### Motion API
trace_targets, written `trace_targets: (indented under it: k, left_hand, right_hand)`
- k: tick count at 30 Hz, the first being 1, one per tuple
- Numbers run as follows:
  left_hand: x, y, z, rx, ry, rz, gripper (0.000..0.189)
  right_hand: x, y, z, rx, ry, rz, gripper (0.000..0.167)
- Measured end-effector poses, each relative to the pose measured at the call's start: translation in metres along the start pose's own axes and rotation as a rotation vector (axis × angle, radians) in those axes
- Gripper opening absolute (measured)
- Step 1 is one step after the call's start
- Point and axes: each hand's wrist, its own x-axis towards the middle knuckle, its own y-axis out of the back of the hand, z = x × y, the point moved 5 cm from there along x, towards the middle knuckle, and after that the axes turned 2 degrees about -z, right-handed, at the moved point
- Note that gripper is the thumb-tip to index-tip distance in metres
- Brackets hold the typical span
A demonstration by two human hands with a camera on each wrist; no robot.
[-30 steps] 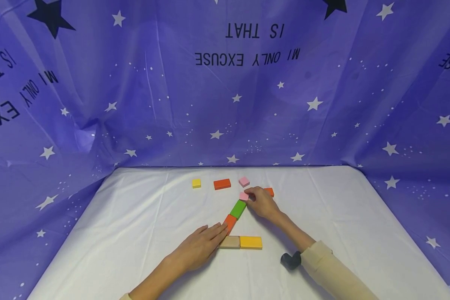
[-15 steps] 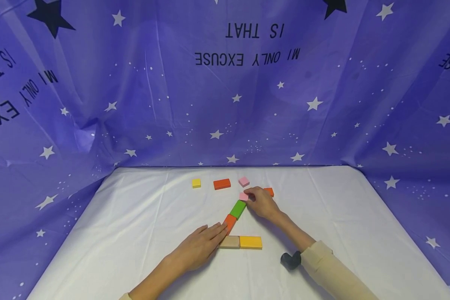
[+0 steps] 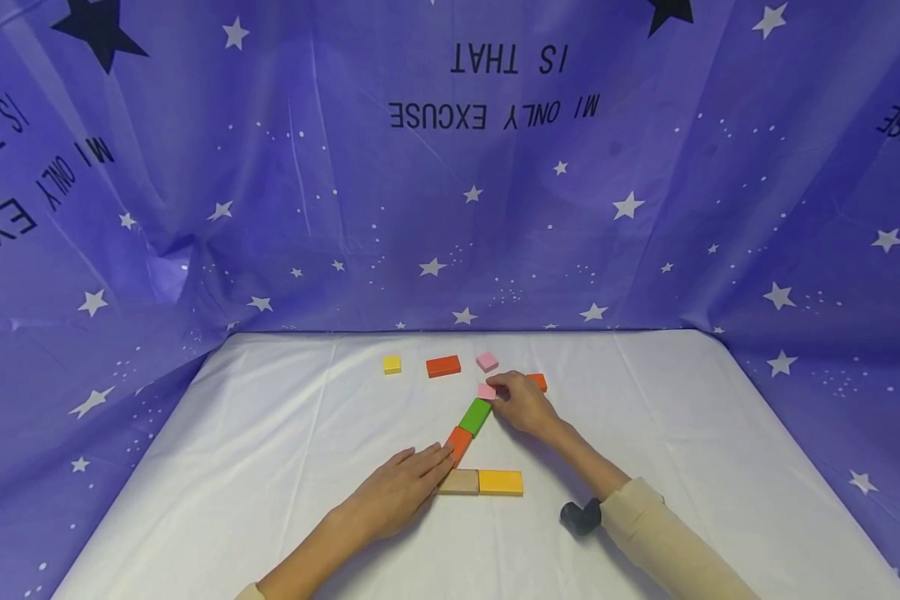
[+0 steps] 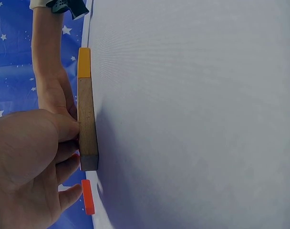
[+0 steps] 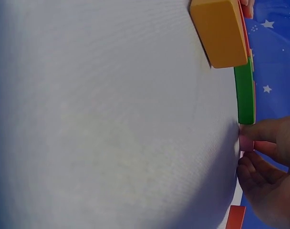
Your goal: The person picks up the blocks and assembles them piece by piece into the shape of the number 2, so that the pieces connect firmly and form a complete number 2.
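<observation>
My right hand [image 3: 525,404] pinches a small pink block [image 3: 486,391] between thumb and fingers at the far end of a slanting row. Directly below that block in the row come a green block [image 3: 476,417] and an orange-red block [image 3: 460,446]. My left hand [image 3: 401,496] lies with fairly straight fingers, their tips at the orange-red block. In the left wrist view its thumb touches the side of a plain wooden block [image 4: 88,119]. A yellow-orange block [image 3: 501,482] continues the wooden one to the right, end to end. Part of the wooden block is hidden under the left hand.
Along the back of the white-covered table [image 3: 645,433] lie a yellow block [image 3: 392,364], a red block [image 3: 443,367] and a second pink block [image 3: 487,362]. Another orange-red block [image 3: 538,382] shows partly behind the right hand. A dark object [image 3: 581,518] sits by the right cuff.
</observation>
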Motion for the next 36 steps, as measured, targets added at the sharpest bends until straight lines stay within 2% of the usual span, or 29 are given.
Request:
trace_targets:
  k: [5, 12, 20, 28, 31, 36]
  left_hand:
    - [0.001, -0.001, -0.001, -0.001, 0.001, 0.0, 0.048]
    - [0.0, -0.001, -0.001, -0.015, 0.008, 0.002, 0.048]
    - [0.0, 0.0, -0.001, -0.021, 0.013, 0.002, 0.048]
    - [0.0, -0.002, -0.001, -0.029, 0.009, 0.003, 0.048]
    - [0.0, -0.002, -0.001, -0.035, 0.011, 0.004, 0.048]
    - [0.0, -0.002, -0.001, -0.04, 0.012, 0.002, 0.048]
  right_hand:
    - [0.0, 0.001, -0.001, 0.011, 0.011, 0.0, 0.033]
    - [-0.003, 0.004, -0.003, 0.01, 0.076, 0.04, 0.032]
    - [-0.005, 0.009, 0.002, 0.017, -0.001, 0.029, 0.03]
    - [-0.008, 0.031, 0.009, 0.025, -0.023, 0.078, 0.028]
    - [-0.009, 0.04, 0.016, 0.027, -0.023, 0.099, 0.028]
    - [-0.013, 0.05, 0.033, 0.084, -0.08, 0.098, 0.03]
